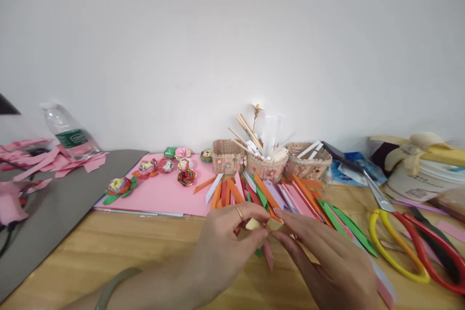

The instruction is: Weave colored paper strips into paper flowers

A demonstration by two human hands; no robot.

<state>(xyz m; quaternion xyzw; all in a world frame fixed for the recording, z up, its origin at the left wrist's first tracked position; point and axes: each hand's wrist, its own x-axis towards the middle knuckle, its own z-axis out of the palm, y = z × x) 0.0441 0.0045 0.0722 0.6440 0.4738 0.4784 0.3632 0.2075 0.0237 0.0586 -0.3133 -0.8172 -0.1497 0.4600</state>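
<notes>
Between my two hands is a small pale-yellow paper strip (pixel 275 224), mostly hidden by the fingers. My left hand (pixel 232 242) pinches its left part between thumb and forefinger; a ring sits on one finger and a bracelet (pixel 118 283) on the wrist. My right hand (pixel 323 256) pinches the right part, fingers pressed together. Just beyond the hands spreads a pile of coloured paper strips (pixel 261 191) in orange, pink, green, red and lilac, with some strips running under the hands.
Several rolled paper flowers (pixel 186 177) lie on a pink paper sheet (pixel 160 198). Woven baskets (pixel 228 157) stand along the wall, the middle one holding sticks and cotton swabs. Large scissors (pixel 387 203) and a tub (pixel 410 181) with a banana peel (pixel 428 147) are right; a plastic bottle (pixel 70 133) leans left.
</notes>
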